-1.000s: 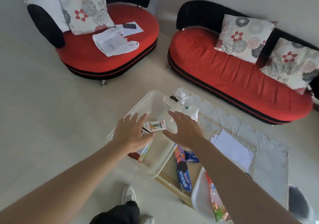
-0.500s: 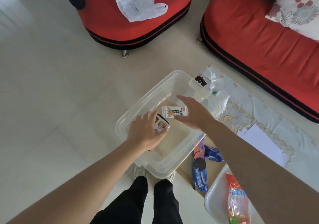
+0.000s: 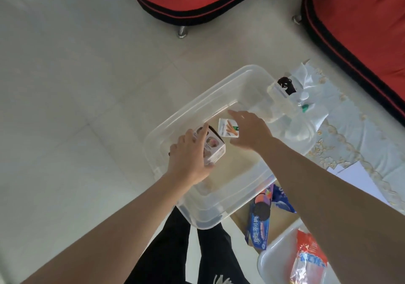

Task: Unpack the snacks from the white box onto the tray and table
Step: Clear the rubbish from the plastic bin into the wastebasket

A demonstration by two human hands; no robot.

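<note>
Inside the translucent white plastic box [image 3: 175, 121], the left hand [image 3: 188, 159] now grips a white pink-printed cardboard carton [image 3: 215, 150], lifted higher than a moment ago. The right hand [image 3: 247, 130] pinches a small white orange-printed carton [image 3: 228, 128]. Both snacks look ready to go to the white tray [image 3: 269, 259], near right.

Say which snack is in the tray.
The red bag, in the tray. The blue pack lies on the table; the left hand holds a pink box, the right hand a carton.

A single wide-angle view from the person's head looks steeply down, close over the white box [image 3: 219, 205]; floor [image 3: 65, 86] left, red sofa [image 3: 361, 32] far right.
</note>
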